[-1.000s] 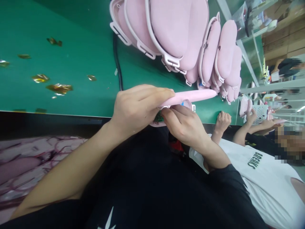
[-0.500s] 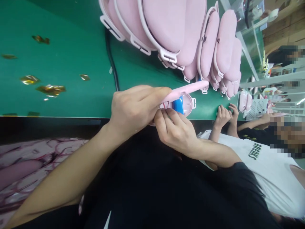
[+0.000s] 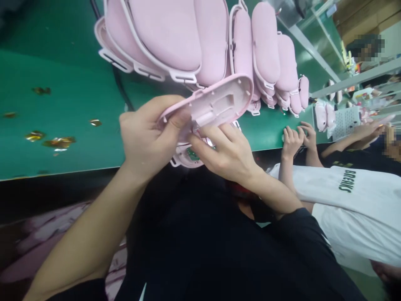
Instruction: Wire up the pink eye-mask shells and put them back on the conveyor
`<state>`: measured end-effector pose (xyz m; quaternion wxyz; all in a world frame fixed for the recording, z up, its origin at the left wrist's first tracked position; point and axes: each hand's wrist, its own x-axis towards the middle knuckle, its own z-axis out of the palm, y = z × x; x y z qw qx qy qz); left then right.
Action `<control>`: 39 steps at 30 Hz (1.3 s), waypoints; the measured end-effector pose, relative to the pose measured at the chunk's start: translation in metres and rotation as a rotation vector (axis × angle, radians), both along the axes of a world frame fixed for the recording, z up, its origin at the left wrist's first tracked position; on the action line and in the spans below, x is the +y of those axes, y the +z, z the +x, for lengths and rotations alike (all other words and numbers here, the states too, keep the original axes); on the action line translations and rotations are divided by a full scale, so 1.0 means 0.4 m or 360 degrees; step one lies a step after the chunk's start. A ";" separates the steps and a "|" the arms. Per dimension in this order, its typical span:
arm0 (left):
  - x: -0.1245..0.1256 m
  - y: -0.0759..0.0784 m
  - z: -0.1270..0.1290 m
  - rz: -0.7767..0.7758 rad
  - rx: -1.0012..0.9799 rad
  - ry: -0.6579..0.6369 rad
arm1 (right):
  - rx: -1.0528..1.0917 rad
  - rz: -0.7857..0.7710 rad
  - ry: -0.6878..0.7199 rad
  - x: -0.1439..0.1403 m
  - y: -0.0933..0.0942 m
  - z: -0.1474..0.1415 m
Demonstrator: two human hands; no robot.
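My left hand (image 3: 147,138) grips one end of a pink plastic shell half (image 3: 216,102), tilted so its ribbed inside faces me. Under it lies the other pink shell half (image 3: 183,156) with a green circuit board (image 3: 191,154) inside, at the edge of the green bench (image 3: 62,104). My right hand (image 3: 227,152) rests on this lower part, fingers pressing near the board and touching the upper shell's underside.
A row of stacked pink shells (image 3: 194,37) runs along the bench behind my hands. Gold foil scraps (image 3: 53,142) lie at the left. A black cable (image 3: 120,90) crosses the bench. A neighbour in a white shirt (image 3: 344,196) has hands (image 3: 297,140) on the bench edge at right.
The upper pink shell has swung up from edge-on to show its inside. The blue battery seen earlier is now hidden. The view has shifted and both hands sit further left.
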<state>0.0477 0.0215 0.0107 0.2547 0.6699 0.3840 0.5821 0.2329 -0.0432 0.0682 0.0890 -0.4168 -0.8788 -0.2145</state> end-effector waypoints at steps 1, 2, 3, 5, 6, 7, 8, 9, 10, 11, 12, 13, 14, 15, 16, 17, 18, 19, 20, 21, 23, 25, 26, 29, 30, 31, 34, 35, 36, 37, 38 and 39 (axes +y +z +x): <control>0.005 0.004 0.004 -0.0035 0.0004 0.0006 | 0.0002 0.0000 -0.0009 0.008 -0.012 -0.003; 0.009 0.008 0.009 -0.0072 0.0010 0.0018 | -0.0011 -0.0006 0.0001 0.016 -0.024 -0.006; 0.013 0.010 0.014 -0.0102 0.0012 0.0035 | -0.0021 -0.0005 0.0026 0.023 -0.035 -0.008; 0.019 0.010 0.022 -0.0131 0.0009 0.0078 | -0.0015 -0.0004 0.0117 0.038 -0.049 -0.002; 0.020 0.008 0.024 -0.0126 0.0014 0.0099 | 0.0011 -0.0004 0.0197 0.045 -0.052 0.007; 0.022 0.006 0.026 -0.0106 0.0026 0.0117 | 0.0049 -0.0008 0.0289 0.052 -0.052 0.020; 0.022 0.004 0.026 -0.0078 0.0051 0.0133 | 0.0092 -0.0021 0.0391 0.059 -0.049 0.035; 0.023 0.001 0.027 -0.0042 0.0085 0.0144 | 0.0127 -0.0050 0.0488 0.066 -0.045 0.051; 0.023 -0.001 0.027 -0.0008 0.0132 0.0153 | 0.0146 -0.0092 0.0568 0.072 -0.039 0.067; 0.023 -0.003 0.027 0.0028 0.0180 0.0162 | 0.0141 -0.0147 0.0622 0.078 -0.031 0.081; 0.024 -0.005 0.028 0.0061 0.0224 0.0170 | 0.0110 -0.0219 0.0653 0.083 -0.022 0.092; 0.024 -0.006 0.028 0.0086 0.0257 0.0177 | 0.0063 -0.0296 0.0670 0.087 -0.012 0.100; 0.024 -0.007 0.029 0.0106 0.0280 0.0181 | 0.0014 -0.0367 0.0678 0.091 -0.001 0.106; 0.024 -0.008 0.031 0.0120 0.0288 0.0178 | -0.0020 -0.0421 0.0679 0.094 0.010 0.109; 0.024 -0.007 0.032 0.0133 0.0281 0.0173 | -0.0041 -0.0464 0.0687 0.097 0.022 0.110; 0.024 -0.006 0.032 0.0144 0.0274 0.0164 | -0.0055 -0.0498 0.0694 0.099 0.032 0.110; 0.023 -0.005 0.033 0.0148 0.0276 0.0150 | -0.0065 -0.0524 0.0696 0.100 0.040 0.108; 0.022 -0.002 0.033 0.0149 0.0284 0.0136 | -0.0078 -0.0546 0.0697 0.101 0.046 0.106; 0.021 0.000 0.032 0.0140 0.0301 0.0124 | -0.0095 -0.0561 0.0693 0.102 0.050 0.104; 0.020 0.003 0.032 0.0131 0.0320 0.0118 | -0.0110 -0.0563 0.0685 0.102 0.052 0.102; 0.018 0.007 0.030 0.0100 0.0360 0.0122 | -0.0128 -0.0538 0.0670 0.102 0.051 0.096; 0.016 0.010 0.029 0.0057 0.0383 0.0129 | -0.0135 -0.0527 0.0656 0.103 0.047 0.090; 0.015 0.011 0.029 0.0039 0.0387 0.0127 | -0.0133 -0.0535 0.0644 0.103 0.046 0.087; 0.012 0.013 0.026 -0.0006 0.0392 0.0112 | -0.0122 -0.0595 0.0614 0.105 0.044 0.079; 0.011 0.014 0.026 -0.0022 0.0400 0.0105 | -0.0124 -0.0611 0.0610 0.106 0.045 0.077; 0.010 0.014 0.025 -0.0045 0.0414 0.0096 | -0.0136 -0.0624 0.0604 0.107 0.046 0.076; 0.007 0.013 0.024 -0.0056 0.0413 0.0082 | -0.0210 -0.0636 0.0605 0.109 0.056 0.070; 0.007 0.012 0.024 -0.0039 0.0399 0.0087 | -0.0239 -0.0628 0.0607 0.109 0.060 0.067; 0.006 0.011 0.025 -0.0014 0.0383 0.0095 | -0.0266 -0.0613 0.0609 0.109 0.066 0.062; 0.006 0.011 0.025 0.0004 0.0372 0.0106 | -0.0285 -0.0592 0.0613 0.108 0.072 0.056; 0.006 0.011 0.026 0.0002 0.0373 0.0111 | -0.0301 -0.0571 0.0608 0.107 0.078 0.048; 0.006 0.011 0.026 -0.0013 0.0380 0.0107 | -0.0317 -0.0557 0.0593 0.105 0.083 0.039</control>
